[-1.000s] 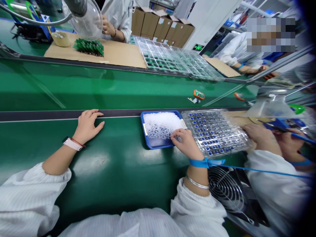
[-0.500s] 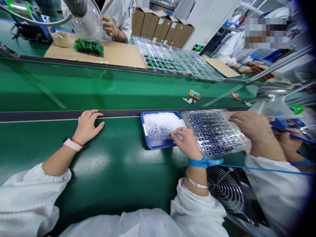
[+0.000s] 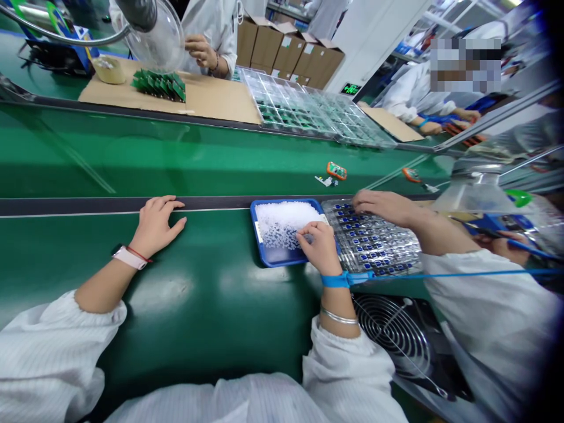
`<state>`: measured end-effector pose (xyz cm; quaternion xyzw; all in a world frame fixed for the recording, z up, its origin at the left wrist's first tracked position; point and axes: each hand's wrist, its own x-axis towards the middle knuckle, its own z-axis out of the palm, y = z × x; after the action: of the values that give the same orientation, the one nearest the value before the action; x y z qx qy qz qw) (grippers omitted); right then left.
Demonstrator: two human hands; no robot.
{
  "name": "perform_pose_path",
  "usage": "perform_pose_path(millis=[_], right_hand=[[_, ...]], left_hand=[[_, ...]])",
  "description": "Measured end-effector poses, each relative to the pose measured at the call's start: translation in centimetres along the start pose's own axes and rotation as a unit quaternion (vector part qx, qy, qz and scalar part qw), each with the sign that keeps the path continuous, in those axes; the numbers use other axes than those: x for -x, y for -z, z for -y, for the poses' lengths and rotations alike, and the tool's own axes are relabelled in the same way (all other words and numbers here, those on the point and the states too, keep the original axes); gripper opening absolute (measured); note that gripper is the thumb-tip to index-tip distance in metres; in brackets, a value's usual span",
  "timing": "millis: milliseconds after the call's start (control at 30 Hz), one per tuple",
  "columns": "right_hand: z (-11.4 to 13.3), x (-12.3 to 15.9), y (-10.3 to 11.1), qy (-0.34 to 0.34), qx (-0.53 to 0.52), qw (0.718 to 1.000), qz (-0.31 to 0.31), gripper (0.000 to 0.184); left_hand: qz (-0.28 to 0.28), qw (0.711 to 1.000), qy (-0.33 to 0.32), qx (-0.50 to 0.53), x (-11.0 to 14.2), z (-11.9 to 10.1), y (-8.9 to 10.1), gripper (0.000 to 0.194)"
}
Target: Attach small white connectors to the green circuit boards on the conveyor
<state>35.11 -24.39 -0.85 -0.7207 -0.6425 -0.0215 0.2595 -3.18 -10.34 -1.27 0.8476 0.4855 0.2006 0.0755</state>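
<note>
My left hand (image 3: 156,226) rests on the green bench by the dark edge strip, fingers loosely stretched and thumb apart, holding nothing. My right hand (image 3: 319,244) is over the right side of a shallow blue tray (image 3: 284,262), thumb and fingertips drawn together in a pinch. Whatever may be between those fingertips is too small to make out. Small white plastic pieces (image 3: 286,211) are heaped at the tray's far side and thinly scattered nearer to me. A blue wrist strap (image 3: 337,280) with a cord circles my right wrist.
Right of the tray lies a clear blister tray (image 3: 379,247) of small blue-topped parts; a co-worker's hand (image 3: 383,207) reaches over it. A black fan (image 3: 392,335) sits below. An orange-rimmed circuit board (image 3: 336,171) lies on the green belt (image 3: 198,158). Cardboard boxes (image 3: 286,53) stand behind.
My right hand has shifted slightly left over the blue tray. The co-worker's hand has moved left across the blister tray. The orange-rimmed board has slid left; my left hand stays put.
</note>
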Motion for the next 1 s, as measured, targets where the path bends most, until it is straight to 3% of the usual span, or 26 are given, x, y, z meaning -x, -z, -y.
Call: perform_pose_path(millis=[700,1000], right_hand=[[0.5,-0.4,-0.1,0.033,-0.012,0.999,0.036,0.012],[2.3,0.5,1.3,0.048,-0.085,0.988,0.12,0.013]], left_hand=[[0.001,1.0,-0.002,0.003,0.0,0.0,0.0,0.04],[0.005,1.0,0.002,0.008,0.0,-0.2,0.2,0.039]])
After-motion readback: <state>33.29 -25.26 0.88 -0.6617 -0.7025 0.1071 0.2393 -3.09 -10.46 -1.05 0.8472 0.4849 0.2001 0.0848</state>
